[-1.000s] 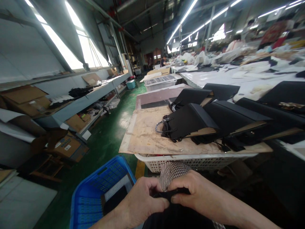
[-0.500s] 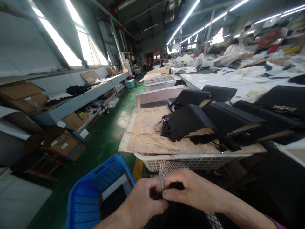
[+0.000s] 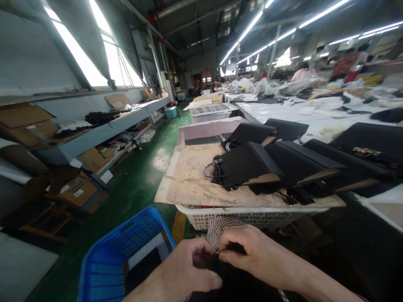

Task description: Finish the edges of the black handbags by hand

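At the bottom of the head view my left hand [image 3: 184,270] and my right hand [image 3: 252,253] meet over a black piece of material [image 3: 234,285] lying against a checked cloth [image 3: 218,228]. Both hands are closed, fingertips pinching the top edge of the black piece. What lies lower on my lap is out of view. Just beyond my hands, several black handbags [image 3: 248,165] lie in a row on a stained board [image 3: 189,178] that rests on a white plastic crate [image 3: 252,216].
A blue plastic basket [image 3: 126,256] with dark pieces inside stands at my lower left on the green floor [image 3: 141,176]. Long shelves [image 3: 103,130] with cardboard boxes run along the left wall. Cluttered work tables [image 3: 299,109] and other people fill the right and far end.
My hands have stayed together on the black piece, the right fingers shifting slightly left along its edge. The view has tilted a little, so the basket and bags sit lower and further left.
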Demonstrator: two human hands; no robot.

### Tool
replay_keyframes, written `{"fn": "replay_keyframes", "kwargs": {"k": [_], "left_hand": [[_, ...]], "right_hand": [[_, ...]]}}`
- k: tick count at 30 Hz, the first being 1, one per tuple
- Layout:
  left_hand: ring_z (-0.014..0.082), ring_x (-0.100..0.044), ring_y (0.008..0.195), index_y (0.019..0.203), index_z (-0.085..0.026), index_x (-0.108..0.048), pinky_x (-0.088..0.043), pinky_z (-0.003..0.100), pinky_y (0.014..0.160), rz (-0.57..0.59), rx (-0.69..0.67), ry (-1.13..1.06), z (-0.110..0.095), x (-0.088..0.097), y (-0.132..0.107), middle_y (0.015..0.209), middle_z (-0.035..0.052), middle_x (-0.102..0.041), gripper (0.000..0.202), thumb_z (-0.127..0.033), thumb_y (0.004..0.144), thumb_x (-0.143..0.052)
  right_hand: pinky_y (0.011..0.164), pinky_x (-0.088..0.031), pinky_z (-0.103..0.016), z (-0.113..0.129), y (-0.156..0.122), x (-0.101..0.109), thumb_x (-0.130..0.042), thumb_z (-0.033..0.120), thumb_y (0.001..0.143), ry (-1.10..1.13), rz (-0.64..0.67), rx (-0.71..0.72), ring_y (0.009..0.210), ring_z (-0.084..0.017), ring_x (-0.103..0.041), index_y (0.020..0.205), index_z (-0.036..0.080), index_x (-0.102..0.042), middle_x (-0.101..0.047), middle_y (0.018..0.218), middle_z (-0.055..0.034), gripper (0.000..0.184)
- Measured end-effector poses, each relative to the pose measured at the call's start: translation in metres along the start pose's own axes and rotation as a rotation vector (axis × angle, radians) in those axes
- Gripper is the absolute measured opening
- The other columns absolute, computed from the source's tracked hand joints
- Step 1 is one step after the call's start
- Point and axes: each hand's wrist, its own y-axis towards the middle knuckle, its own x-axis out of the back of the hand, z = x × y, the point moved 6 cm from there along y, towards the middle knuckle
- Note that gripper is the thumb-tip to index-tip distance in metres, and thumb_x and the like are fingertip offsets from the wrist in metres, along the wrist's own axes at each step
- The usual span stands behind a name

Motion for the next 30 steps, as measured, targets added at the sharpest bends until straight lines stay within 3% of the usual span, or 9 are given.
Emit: {"fn": "replay_keyframes", "kwargs": {"k": [5,9,18,23,30], "left_hand": [[0.0161,-0.059,0.078,0.085,-0.016,-0.067,-0.042,0.027,0.073,-0.056,-0.056,-0.132,0.0,0.016,-0.004,0.083,0.0006,-0.067,0.031,-0.026,0.06,-0.08],[0.0169,-0.06,0.077,0.085,-0.016,-0.067,-0.044,0.028,0.073,-0.08,-0.05,-0.183,0.007,0.023,-0.003,0.083,0.0015,-0.068,0.033,-0.033,0.062,-0.082],[0.0156,-0.06,0.076,0.089,-0.016,-0.071,-0.045,0.026,0.073,-0.093,-0.067,-0.193,0.009,0.028,-0.001,0.082,0.0011,-0.068,0.033,-0.036,0.067,-0.084],[0.0132,-0.056,0.072,0.09,-0.015,-0.072,-0.042,0.024,0.07,-0.079,-0.055,-0.118,0.006,0.027,0.002,0.08,0.0007,-0.067,0.028,-0.036,0.073,-0.078],[0.011,-0.043,0.06,0.072,-0.014,-0.063,-0.032,0.023,0.056,-0.239,-0.068,0.1,-0.006,0.024,0.006,0.061,-0.0034,-0.053,0.008,-0.022,0.072,-0.062]], "right_hand": [[0.068,-0.04,-0.024,-0.005,0.002,0.005,-0.06,0.018,0.088,0.068,0.072,-0.022,0.073,-0.014,-0.061,0.092,0.025,-0.074,-0.072,0.081,0.0054,0.017],[0.06,-0.037,-0.024,-0.011,0.004,0.002,-0.055,0.018,0.089,0.124,0.114,-0.09,0.068,-0.014,-0.058,0.09,0.025,-0.074,-0.07,0.076,0.0059,0.021],[0.058,-0.037,-0.023,-0.016,0.008,-0.002,-0.056,0.022,0.092,0.169,0.101,-0.118,0.069,-0.013,-0.058,0.085,0.026,-0.073,-0.069,0.074,0.0073,0.019],[0.055,-0.036,-0.021,-0.015,0.004,0.0,-0.057,0.025,0.092,0.154,0.071,-0.112,0.062,-0.011,-0.054,0.083,0.026,-0.073,-0.062,0.066,0.0076,0.019],[0.06,-0.036,-0.021,-0.006,0.003,-0.001,-0.056,0.018,0.09,0.139,-0.002,-0.065,0.063,-0.01,-0.054,0.079,0.025,-0.073,-0.062,0.066,0.0084,0.021]]}}
